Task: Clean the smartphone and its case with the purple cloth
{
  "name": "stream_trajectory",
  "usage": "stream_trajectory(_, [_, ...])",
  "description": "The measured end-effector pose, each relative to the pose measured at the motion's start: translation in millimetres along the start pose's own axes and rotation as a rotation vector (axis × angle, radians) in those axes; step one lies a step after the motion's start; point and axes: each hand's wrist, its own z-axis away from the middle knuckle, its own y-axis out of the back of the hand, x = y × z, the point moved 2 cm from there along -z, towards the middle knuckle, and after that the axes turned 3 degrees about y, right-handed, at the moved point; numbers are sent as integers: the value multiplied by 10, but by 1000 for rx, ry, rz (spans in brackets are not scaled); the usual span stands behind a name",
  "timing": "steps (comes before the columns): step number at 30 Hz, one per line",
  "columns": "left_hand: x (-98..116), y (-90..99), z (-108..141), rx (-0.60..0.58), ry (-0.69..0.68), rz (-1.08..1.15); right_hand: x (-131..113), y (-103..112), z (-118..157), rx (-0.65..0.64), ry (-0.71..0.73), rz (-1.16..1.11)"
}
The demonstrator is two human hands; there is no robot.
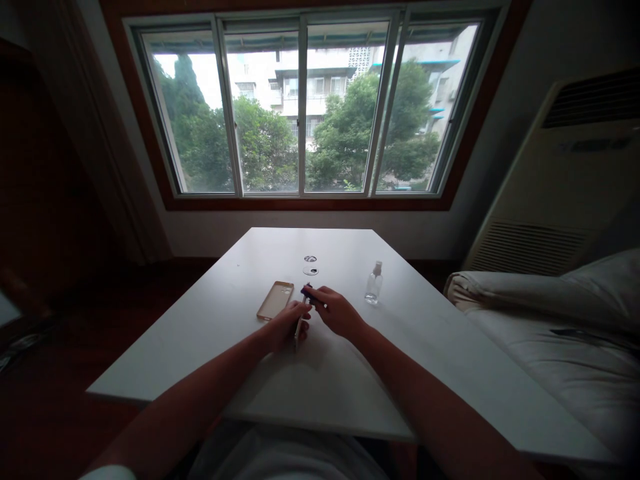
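Note:
My left hand [289,323] is closed around a phone [299,328], held on edge above the table so that only its narrow side faces me. Fingers of my right hand [338,311] pinch a small dark blue cloth or pad [311,293] against the phone's far end. How much of the cloth is tucked under the fingers I cannot tell. Just left of my hands, a yellowish clear phone case [276,300] lies flat. A clear spray bottle [373,285] stands upright to the right of my right hand.
Two round stickers or discs [311,271] lie beyond my hands on the white table [210,347]. A pale sofa [540,333] is at the right, with a standing air conditioner [565,173] behind it. The window [300,113] spans the far wall.

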Motion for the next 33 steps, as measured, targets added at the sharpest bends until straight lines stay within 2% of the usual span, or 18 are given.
stream_trajectory(5, [15, -29, 47, -24, -21, -71, 73, 1, 4, 61, -38, -9])
stream_trajectory(16, [-10, -7, 54, 2, -66, -63, -203, -35, 14, -11, 49, -73])
stream_trajectory(21, [12, -43, 89, 17, -41, -87, -156, 31, 19, -37, 40, -26])
stream_trajectory(28, [17, -67, 106, -34, -34, -132, -39, 86, 25, 32, -65, 53])
stream_trajectory(33, [16, -59, 92, -11, -61, -111, -114, 38, 27, 2, -9, 1])
